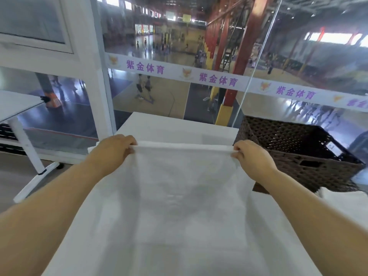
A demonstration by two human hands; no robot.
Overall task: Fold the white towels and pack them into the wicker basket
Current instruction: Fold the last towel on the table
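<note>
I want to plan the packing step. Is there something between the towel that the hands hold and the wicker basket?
Nothing visible blocks it. The left hand and right hand pinch the white towel by its far edge, and the wicker basket stands just right of the right hand, open on top.

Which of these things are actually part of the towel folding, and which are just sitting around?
Part of the job: white towel, pinched by left hand and right hand; wicker basket.
Just around: white table; folding stand; glass wall banner.
</note>
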